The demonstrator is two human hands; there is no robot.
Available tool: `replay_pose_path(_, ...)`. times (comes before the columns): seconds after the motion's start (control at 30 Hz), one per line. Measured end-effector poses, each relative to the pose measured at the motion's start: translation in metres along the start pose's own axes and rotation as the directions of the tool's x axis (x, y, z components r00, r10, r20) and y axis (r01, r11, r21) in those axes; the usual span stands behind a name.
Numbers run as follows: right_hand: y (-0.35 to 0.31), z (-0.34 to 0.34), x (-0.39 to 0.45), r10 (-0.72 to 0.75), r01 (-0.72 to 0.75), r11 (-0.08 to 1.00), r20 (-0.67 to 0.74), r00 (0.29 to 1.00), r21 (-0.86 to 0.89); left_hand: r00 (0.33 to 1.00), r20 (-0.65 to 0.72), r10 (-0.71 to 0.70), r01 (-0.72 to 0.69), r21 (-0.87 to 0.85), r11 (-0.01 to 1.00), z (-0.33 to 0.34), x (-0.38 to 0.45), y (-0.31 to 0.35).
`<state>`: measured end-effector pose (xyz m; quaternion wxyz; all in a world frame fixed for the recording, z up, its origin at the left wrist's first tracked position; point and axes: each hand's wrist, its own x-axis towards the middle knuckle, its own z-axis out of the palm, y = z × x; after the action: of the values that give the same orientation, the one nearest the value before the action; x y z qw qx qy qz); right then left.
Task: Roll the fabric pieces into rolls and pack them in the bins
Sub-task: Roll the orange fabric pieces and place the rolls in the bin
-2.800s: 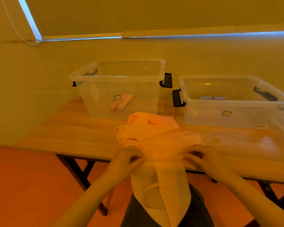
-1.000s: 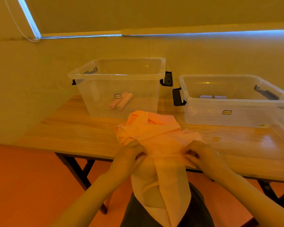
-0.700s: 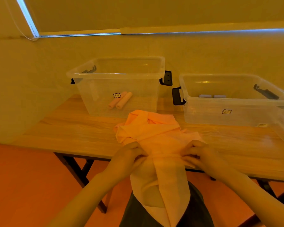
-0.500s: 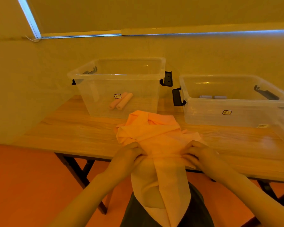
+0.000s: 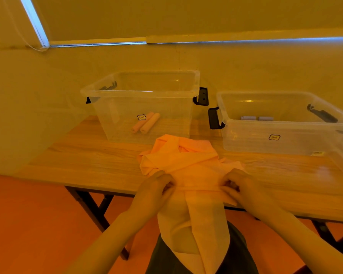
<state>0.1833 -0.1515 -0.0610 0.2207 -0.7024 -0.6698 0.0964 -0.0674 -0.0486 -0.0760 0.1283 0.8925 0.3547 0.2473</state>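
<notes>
A pile of orange fabric (image 5: 182,157) lies at the table's front edge, and one long piece (image 5: 198,224) hangs down over the edge onto my lap. My left hand (image 5: 154,189) and my right hand (image 5: 240,186) each pinch an end of a narrow rolled fold of that piece at the table edge. Two orange rolls (image 5: 146,124) lie in the clear left bin (image 5: 107,92). The clear right bin (image 5: 285,125) holds two pale rolls (image 5: 256,118) at its back.
The wooden folding table (image 5: 91,161) stands against a wall, with both bins at its rear. Black handles (image 5: 203,95) stick out between the bins. Dark table legs (image 5: 91,208) show below, over an orange floor.
Both hands have moved slightly forward along the table edge, and the fold of fabric between them has tightened a little. The pile and bins have not moved.
</notes>
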Motion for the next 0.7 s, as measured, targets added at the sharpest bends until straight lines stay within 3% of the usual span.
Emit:
replay_pose_path(0.23,0.004,-0.002,-0.004,-0.094,0.098,0.993,0.061,0.994,-0.067,0.989,0.045,0.143,-0.148,0.128,0.981,-0.001,0.000,-0.001)
replay_pose_path(0.7,0.004,-0.004,-0.004,-0.081,0.082,0.996,0.051,0.995,-0.018,0.988,0.083,0.132,-0.147,0.201,0.968,-0.001,0.000,-0.012)
